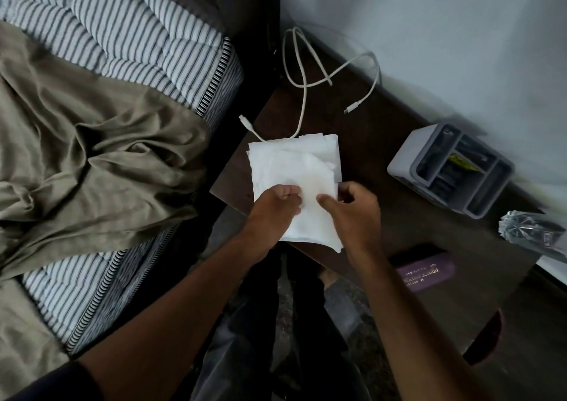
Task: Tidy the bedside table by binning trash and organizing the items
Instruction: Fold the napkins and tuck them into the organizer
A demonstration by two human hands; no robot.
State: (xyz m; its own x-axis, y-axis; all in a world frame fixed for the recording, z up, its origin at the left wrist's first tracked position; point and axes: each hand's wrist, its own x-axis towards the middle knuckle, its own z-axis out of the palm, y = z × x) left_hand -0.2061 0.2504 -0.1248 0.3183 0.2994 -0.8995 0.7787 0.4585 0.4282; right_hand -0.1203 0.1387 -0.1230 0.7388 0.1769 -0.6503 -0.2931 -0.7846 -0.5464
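A folded white tissue (pixel 294 167) lies over the front left corner of the dark wooden bedside table (pixel 383 161). Both hands grip its near edge: my left hand (pixel 273 210) pinches it from the left, my right hand (pixel 352 207) from the right. A white charging cable (pixel 303 94) loops across the back of the table, one end running under the tissue. A grey organiser (pixel 451 170) with several compartments stands at the right by the wall. A purple case (pixel 426 273) lies near the front edge. A crumpled clear plastic wrapper (pixel 530 232) sits at the far right.
A bed with a striped quilt (pixel 129 38) and an olive sheet (pixel 92 143) fills the left side, close to the table. A white wall (pixel 445 32) runs behind the table. My legs and the floor (pixel 343 308) show below.
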